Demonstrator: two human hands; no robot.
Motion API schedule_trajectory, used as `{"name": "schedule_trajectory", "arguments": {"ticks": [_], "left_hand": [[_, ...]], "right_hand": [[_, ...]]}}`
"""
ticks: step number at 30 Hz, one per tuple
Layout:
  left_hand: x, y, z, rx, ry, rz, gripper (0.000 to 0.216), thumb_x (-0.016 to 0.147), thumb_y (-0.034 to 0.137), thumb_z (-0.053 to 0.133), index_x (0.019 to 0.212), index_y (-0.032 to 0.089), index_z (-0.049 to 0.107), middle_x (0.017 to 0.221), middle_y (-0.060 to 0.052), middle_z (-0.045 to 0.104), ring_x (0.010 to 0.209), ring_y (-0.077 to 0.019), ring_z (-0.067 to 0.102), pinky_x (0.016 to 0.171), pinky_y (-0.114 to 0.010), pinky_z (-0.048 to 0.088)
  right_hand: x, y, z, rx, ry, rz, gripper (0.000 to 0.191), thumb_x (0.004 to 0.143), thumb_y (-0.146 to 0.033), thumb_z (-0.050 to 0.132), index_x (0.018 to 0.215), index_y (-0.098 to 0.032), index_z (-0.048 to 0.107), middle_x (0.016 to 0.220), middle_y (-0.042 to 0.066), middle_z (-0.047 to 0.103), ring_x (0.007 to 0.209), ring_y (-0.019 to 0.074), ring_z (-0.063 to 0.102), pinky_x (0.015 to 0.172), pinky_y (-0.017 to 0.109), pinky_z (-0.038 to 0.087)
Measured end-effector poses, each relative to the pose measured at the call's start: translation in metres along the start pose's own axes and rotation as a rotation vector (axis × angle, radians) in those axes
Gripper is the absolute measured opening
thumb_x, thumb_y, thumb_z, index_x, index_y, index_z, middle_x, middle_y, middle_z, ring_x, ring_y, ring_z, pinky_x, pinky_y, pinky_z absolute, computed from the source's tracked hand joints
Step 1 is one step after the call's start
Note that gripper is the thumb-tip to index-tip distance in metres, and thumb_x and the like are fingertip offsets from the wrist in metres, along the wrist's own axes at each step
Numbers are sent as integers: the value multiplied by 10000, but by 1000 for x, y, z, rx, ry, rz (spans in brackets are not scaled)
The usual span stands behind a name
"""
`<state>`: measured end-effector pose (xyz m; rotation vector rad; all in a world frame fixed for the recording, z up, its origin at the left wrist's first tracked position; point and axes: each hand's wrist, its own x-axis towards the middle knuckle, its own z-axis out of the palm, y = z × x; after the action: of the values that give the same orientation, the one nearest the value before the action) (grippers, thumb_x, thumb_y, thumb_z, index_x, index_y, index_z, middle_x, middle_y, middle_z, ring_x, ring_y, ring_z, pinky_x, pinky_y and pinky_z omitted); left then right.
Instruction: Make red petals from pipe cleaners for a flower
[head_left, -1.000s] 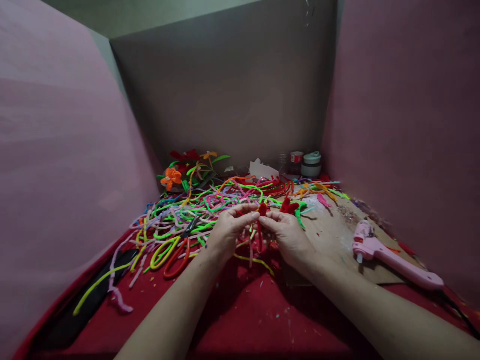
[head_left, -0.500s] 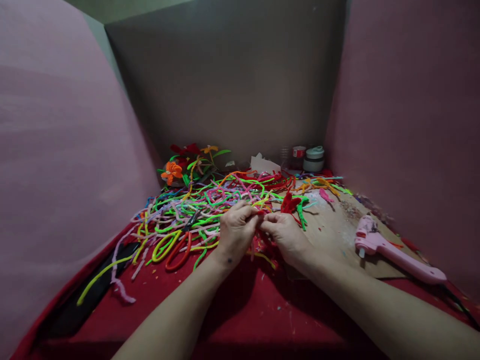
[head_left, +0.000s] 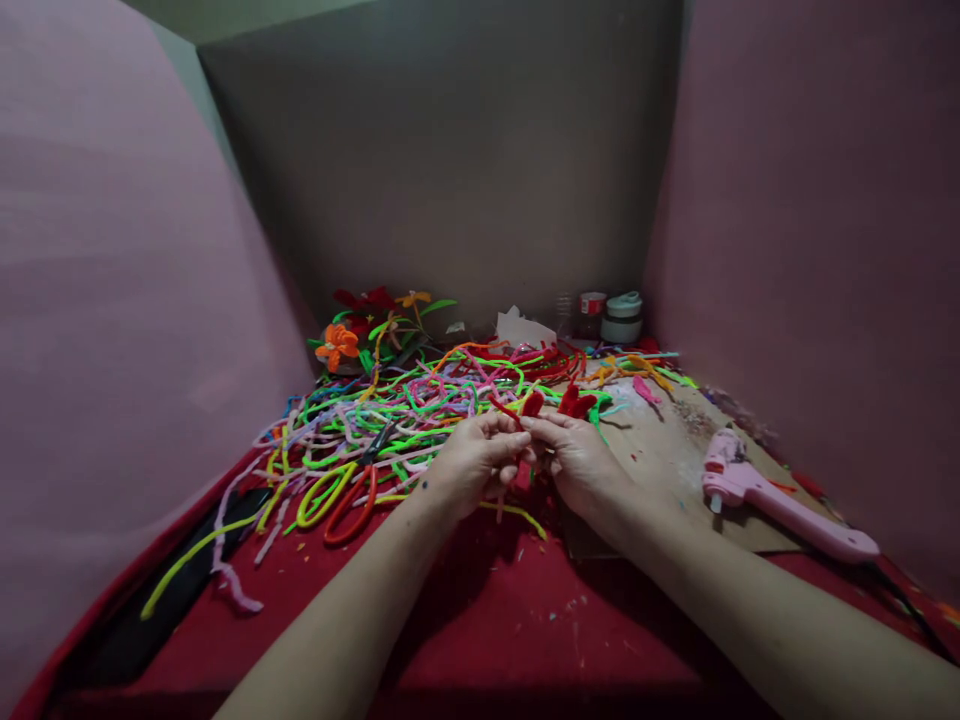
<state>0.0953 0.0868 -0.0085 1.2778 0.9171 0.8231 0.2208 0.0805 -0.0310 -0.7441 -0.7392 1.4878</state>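
Observation:
My left hand (head_left: 471, 462) and my right hand (head_left: 581, 463) meet at the middle of the table, fingertips pinched together on a red pipe cleaner piece (head_left: 529, 405) whose bent top sticks up above the fingers. More red fuzzy wire hangs below between the palms. Just beyond the hands spreads a big tangle of coloured pipe cleaners (head_left: 390, 415), green, pink, yellow, red and orange. A small red and green pipe cleaner shape (head_left: 579, 403) lies right behind my right hand.
A pink glue gun (head_left: 772, 497) lies on a cardboard sheet (head_left: 667, 460) at the right. Finished pipe cleaner flowers (head_left: 352, 335) stand at the back left, small jars (head_left: 611, 317) at the back right. Pink panels wall in both sides; red cloth (head_left: 487, 620) covers the table.
Both hands have stayed together, working the red piece; its bent end now stands up above the fingertips, and the hands have shifted slightly.

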Motion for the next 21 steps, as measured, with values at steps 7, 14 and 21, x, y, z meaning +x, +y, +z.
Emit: {"name": "schedule_trajectory", "arguments": {"ticks": [7, 14, 21], "left_hand": [[1, 8, 10, 178, 192, 137, 135, 681, 210, 618, 792, 146, 578, 445, 58, 548, 287, -31, 376, 327, -148, 256], [-1, 10, 8, 145, 237, 136, 225, 668, 247, 654, 845, 141, 565, 467, 46, 572, 283, -42, 390, 304, -154, 252], [2, 6, 1, 86, 143, 131, 243, 656, 269, 667, 826, 125, 569, 547, 4, 625, 290, -45, 418, 297, -157, 291]], "right_hand": [[-2, 0, -1, -110, 2, -54, 139, 596, -243, 657, 595, -153, 552, 474, -43, 519, 395, 63, 413, 399, 206, 289], [-1, -4, -3, -302, -49, -94, 131, 639, -254, 600, 584, -151, 540, 495, -10, 552, 420, 91, 462, 424, 225, 320], [-1, -6, -3, -296, -52, -111, 111, 631, -244, 587, 586, -155, 537, 501, -24, 540, 437, 82, 439, 440, 224, 309]]}}
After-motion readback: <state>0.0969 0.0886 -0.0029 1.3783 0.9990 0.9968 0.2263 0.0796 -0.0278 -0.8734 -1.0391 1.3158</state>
